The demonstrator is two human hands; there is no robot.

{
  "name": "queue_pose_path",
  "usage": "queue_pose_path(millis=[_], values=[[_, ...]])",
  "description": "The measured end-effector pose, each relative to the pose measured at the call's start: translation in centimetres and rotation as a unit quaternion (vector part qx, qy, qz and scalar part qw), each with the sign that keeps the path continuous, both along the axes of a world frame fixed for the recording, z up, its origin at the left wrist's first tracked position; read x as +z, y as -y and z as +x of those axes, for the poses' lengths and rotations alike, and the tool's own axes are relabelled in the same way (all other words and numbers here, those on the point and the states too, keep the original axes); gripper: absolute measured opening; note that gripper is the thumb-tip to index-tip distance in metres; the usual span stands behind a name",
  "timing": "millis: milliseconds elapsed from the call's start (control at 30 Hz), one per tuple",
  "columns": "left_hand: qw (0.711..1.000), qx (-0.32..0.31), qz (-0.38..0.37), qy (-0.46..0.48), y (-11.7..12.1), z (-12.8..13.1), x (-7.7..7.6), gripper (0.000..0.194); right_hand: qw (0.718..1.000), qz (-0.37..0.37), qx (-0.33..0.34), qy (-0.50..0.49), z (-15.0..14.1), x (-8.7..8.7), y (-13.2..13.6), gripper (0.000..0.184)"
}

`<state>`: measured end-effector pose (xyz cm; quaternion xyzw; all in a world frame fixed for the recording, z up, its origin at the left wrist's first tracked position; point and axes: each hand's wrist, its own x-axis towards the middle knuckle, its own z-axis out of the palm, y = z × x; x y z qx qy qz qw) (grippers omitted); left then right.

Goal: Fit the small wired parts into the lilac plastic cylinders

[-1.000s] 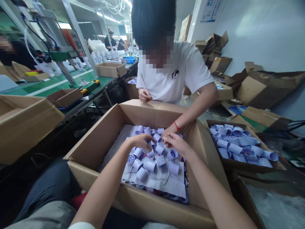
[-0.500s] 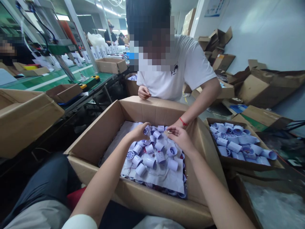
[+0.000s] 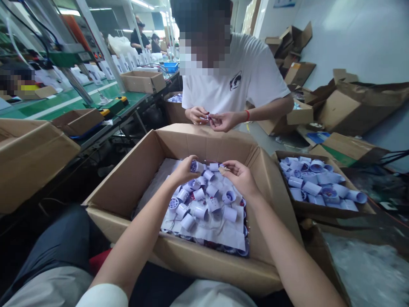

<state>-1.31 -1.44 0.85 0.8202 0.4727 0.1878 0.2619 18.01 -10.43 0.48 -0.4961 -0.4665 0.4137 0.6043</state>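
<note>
A large cardboard box (image 3: pixel 134 179) stands in front of me, lined with white paper and holding several small white plastic cylinders (image 3: pixel 204 204). My left hand (image 3: pixel 183 169) is raised over them, closed on one white cylinder (image 3: pixel 194 165). My right hand (image 3: pixel 240 175) hovers beside it on the right, fingers pinched around a small pale piece (image 3: pixel 223 169) that is too small to make out. Across the box a person in a white shirt (image 3: pixel 236 81) holds a small part between both hands (image 3: pixel 212 119) at chest height.
A second open box (image 3: pixel 319 204) with more white cylinders sits on the right. Another carton (image 3: pixel 28 153) stands at my left. A green workbench (image 3: pixel 73 104) with machines runs along the left. Flattened cartons (image 3: pixel 351 106) pile against the right wall. Clear plastic sheeting (image 3: pixel 367 268) lies at lower right.
My left hand picked a cylinder out of the pile and lifted it. The person opposite withdrew their hand from the box and brought both hands together at their chest.
</note>
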Motion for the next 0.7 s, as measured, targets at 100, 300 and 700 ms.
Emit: queue_pose_path(millis=[100,300,700], values=[[1.000,0.009,0.013,0.013,-0.1,0.2,-0.2,0.055,1.000,0.008,0.001,0.009,-0.3,0.3,0.2,0.028],[0.955,0.081,-0.163,0.235,-0.1,0.6,-0.2,0.052,0.999,0.024,-0.034,-0.009,-0.5,0.6,0.3,0.031],[0.736,0.134,-0.441,0.495,0.1,1.0,0.6,0.036,0.995,0.072,-0.001,0.071,-1.2,0.1,1.1,0.025]])
